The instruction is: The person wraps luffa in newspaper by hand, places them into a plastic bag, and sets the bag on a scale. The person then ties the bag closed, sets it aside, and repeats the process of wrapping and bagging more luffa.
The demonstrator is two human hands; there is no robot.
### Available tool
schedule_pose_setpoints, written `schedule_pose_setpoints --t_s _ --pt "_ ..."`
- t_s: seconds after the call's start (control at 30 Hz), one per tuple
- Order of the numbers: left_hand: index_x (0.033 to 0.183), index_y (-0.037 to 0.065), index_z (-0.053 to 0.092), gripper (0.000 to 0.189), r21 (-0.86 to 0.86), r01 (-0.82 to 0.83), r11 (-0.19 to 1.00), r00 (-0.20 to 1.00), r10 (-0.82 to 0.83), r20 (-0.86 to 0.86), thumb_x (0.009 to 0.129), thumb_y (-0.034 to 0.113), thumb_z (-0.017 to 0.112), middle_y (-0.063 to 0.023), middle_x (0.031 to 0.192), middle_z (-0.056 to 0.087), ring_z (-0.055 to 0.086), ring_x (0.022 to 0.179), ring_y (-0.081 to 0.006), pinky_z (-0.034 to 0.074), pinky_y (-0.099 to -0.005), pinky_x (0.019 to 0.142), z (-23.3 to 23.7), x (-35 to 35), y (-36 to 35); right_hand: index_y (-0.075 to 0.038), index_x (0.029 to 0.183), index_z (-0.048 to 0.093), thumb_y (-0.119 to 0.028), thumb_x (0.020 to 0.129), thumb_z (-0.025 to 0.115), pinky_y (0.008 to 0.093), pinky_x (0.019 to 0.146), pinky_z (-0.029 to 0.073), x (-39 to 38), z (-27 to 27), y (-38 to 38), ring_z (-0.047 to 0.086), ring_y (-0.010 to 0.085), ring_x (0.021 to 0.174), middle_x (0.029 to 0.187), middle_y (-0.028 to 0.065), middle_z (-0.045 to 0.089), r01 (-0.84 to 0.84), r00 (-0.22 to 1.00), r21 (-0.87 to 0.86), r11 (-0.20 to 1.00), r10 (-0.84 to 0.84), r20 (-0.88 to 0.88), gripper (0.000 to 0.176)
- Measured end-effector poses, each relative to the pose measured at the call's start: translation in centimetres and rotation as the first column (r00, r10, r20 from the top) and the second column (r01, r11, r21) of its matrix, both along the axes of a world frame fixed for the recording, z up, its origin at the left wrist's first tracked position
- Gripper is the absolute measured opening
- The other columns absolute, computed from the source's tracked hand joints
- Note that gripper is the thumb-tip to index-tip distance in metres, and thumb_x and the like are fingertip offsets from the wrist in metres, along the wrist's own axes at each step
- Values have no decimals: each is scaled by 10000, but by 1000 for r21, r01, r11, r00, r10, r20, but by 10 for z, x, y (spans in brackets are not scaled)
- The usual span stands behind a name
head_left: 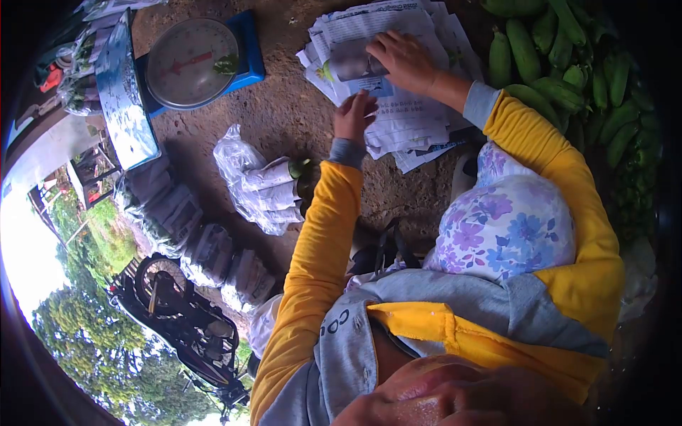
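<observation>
A loose stack of printed newspaper sheets point(419, 117) lies on the ground in front of me. My right hand point(405, 62) rests on the top sheet with its fingers stretched over a printed picture. By the near left edge of the stack is my left hand point(352, 117), fingers loosely bent and apart, overlapping the paper's edge. Left of that hand, a clear plastic bag point(245, 177) holds several paper-wrapped bundles point(277, 186), with green vegetable ends showing at one side.
A blue dial scale point(250, 53) with a round metal pan point(193, 64) stands at the upper left. Long green gourds point(522, 50) are heaped at the upper right. Bagged, paper-wrapped bundles point(209, 252) line the left side, near a parked motorcycle point(188, 319).
</observation>
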State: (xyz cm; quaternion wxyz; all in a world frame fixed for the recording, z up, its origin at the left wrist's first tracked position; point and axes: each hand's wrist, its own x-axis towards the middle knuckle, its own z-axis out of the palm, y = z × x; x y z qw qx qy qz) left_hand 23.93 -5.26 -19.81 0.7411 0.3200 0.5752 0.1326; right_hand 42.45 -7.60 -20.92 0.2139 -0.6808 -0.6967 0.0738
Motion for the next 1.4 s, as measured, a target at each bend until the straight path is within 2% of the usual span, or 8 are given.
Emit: schedule_pose_setpoints --t_s 0.13,0.33,0.4,0.6,0.7,0.8,0.93,1.4 --pt "1128 46 526 306 -140 -272 952 746 300 594 891 240 520 -86 1057 598 542 1041 -203 410 -371 934 -26 21 -8 -24 1034 568 -169 592 777 358 808 462 -8 19 -3 585 274 929 973 137 594 -134 919 -224 965 36 -392 510" --pt "1029 21 520 257 91 -458 884 745 326 583 809 129 597 -91 941 603 609 875 -238 497 -369 825 9 12 -5 1 1142 541 -194 647 784 349 816 478 -33 42 -20 616 279 899 1016 160 620 -120 714 -90 989 23 -699 585" --pt "1025 22 520 263 45 -569 821 688 445 573 807 138 611 -88 933 603 612 857 -242 504 -375 810 19 10 2 -14 1218 490 -185 657 780 368 877 453 -37 66 -13 587 294 985 1079 161 597 10 951 298 954 83 -297 654" --pt "1058 25 526 311 325 -612 721 744 387 544 871 263 601 -85 983 593 586 899 -199 463 -330 850 54 -25 6 -7 1155 534 -192 669 738 352 842 467 -64 93 12 598 296 938 1022 154 603 -320 816 -120 940 210 -539 559" --pt "1091 40 530 390 862 -153 484 935 352 -32 840 325 619 -128 1052 558 511 1023 -234 391 -351 915 59 -103 28 25 1130 558 -180 686 711 327 859 446 -72 126 42 598 263 934 1022 163 611 -419 810 -197 886 267 -522 512" --pt "1310 92 401 808 619 638 457 326 568 -756 634 338 770 -177 1408 304 297 1293 -348 237 -487 1041 71 -191 44 16 1135 565 -173 689 682 334 816 469 -98 138 68 621 255 854 942 151 642 -455 846 -455 765 211 -491 499" --pt "1336 110 374 771 461 444 769 201 415 -887 663 226 732 -150 1216 502 492 1137 -323 353 -437 983 35 -263 69 -48 1076 623 -247 643 672 356 785 492 -161 98 88 638 299 875 947 181 653 -611 775 -335 717 457 -437 479" --pt "1114 79 579 506 649 488 584 368 536 -760 637 203 695 -163 1115 578 567 1006 -343 472 -402 846 -16 -268 50 -25 1001 663 -372 681 663 413 891 441 -312 -17 122 600 356 935 958 201 643 -475 865 -312 823 372 -337 473"
